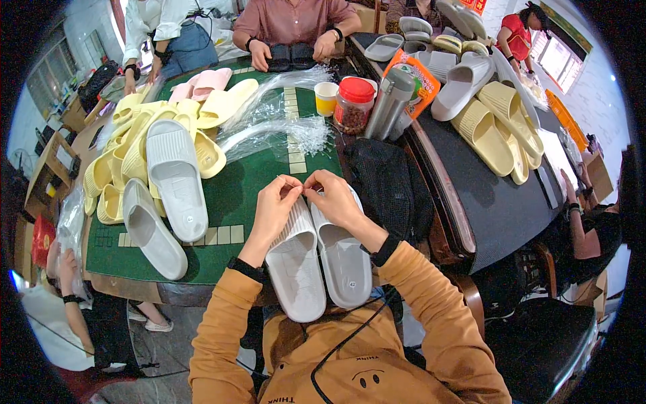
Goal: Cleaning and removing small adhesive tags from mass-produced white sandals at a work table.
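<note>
- The left hand (274, 207) comes in over the near side of the table, thumb and forefinger pinched narrowly together.
- The right hand (336, 200) mirrors it, thumb and forefinger also pinched, its fingertips meeting or nearly meeting those of the left; whether something thin lies between them is too small to tell.
- A pair of grey slippers (296, 273) lies side by side just under both hands, the ribbed straps partly beneath the wrists and the heel ends toward the person; what carries their weight cannot be told.
- On the green mat (229, 195), left of the hands, two more grey slippers (178, 182) lie against a heap of yellow slippers (138, 148), with pink slippers (212, 82) behind.
- Bundles of clear plastic strips (276, 138) spread beyond the hands.
- A paper cup (326, 101), a red-lidded jar (354, 111) and a metal flask (390, 104) stand close together, with a black mesh bag (383, 182) nearer the person.
- Further slippers (481, 135) lie on the dark table (484, 212) at right.
- Across the mat, a co-worker in a pink shirt (289, 27) has both hands at dark items.
</note>
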The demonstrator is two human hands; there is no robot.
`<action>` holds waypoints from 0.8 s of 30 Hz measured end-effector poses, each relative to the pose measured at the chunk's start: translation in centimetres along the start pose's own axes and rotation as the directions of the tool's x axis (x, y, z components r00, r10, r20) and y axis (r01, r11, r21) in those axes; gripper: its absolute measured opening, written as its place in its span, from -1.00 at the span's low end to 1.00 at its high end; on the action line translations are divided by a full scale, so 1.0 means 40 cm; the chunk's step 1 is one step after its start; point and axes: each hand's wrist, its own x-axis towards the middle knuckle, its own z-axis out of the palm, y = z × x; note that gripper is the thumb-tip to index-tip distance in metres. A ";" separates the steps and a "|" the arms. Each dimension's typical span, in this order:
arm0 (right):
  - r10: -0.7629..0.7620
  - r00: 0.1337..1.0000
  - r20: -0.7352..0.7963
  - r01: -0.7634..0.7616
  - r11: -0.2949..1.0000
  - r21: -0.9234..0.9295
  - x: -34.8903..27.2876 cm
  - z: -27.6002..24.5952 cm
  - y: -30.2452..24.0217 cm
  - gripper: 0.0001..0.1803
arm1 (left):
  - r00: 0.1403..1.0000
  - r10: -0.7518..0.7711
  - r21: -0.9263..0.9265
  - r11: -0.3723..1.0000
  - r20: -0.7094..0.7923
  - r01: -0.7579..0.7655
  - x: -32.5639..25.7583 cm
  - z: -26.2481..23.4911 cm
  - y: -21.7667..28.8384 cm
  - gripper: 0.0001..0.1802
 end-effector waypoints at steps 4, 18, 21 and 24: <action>0.026 1.000 0.006 -0.026 1.000 0.003 0.001 0.001 0.003 -0.88 | 1.000 -0.018 -0.002 1.000 0.013 0.018 -0.003 0.001 0.011 -0.91; 0.011 1.000 -0.008 -0.011 1.000 -0.024 0.003 -0.001 0.002 -0.90 | 0.999 -0.041 -0.005 0.999 0.004 0.041 -0.004 -0.002 0.020 -0.91; 0.019 1.000 0.004 -0.018 1.000 -0.024 0.003 0.000 0.006 -0.90 | 0.998 -0.057 -0.008 0.998 0.041 0.058 -0.003 -0.004 0.016 -0.89; 0.024 1.000 0.021 -0.023 1.000 -0.015 0.003 -0.001 0.004 -0.88 | 1.000 0.002 0.010 1.000 0.029 -0.003 -0.002 -0.004 0.006 -0.87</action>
